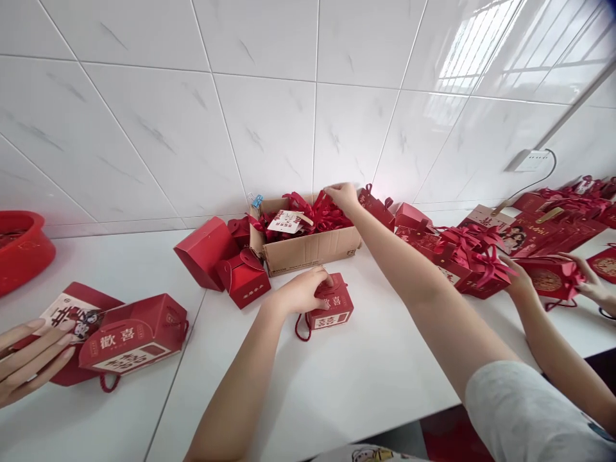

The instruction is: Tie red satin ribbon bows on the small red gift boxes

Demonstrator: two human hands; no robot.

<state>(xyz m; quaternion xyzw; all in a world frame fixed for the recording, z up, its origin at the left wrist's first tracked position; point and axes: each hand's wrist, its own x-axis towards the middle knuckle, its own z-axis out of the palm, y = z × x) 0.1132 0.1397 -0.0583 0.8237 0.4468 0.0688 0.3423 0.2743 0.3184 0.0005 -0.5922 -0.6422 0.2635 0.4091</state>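
My left hand (303, 290) rests closed on the top of a small red gift box (332, 308) with a cord handle, standing on the white table (337, 385). My right hand (342, 194) reaches over a cardboard box (312, 247) against the wall and pinches the red ribbons (320, 215) piled inside it. A white tag (285, 221) lies among the ribbons.
Folded red gift boxes (219, 256) lie left of the cardboard box. Another person's hand (29, 359) at the left touches a red box (132, 337). At the right, a second person's hands (522, 276) hold a ribboned box (548, 277) among many finished ones. A red basin (22, 247) sits far left.
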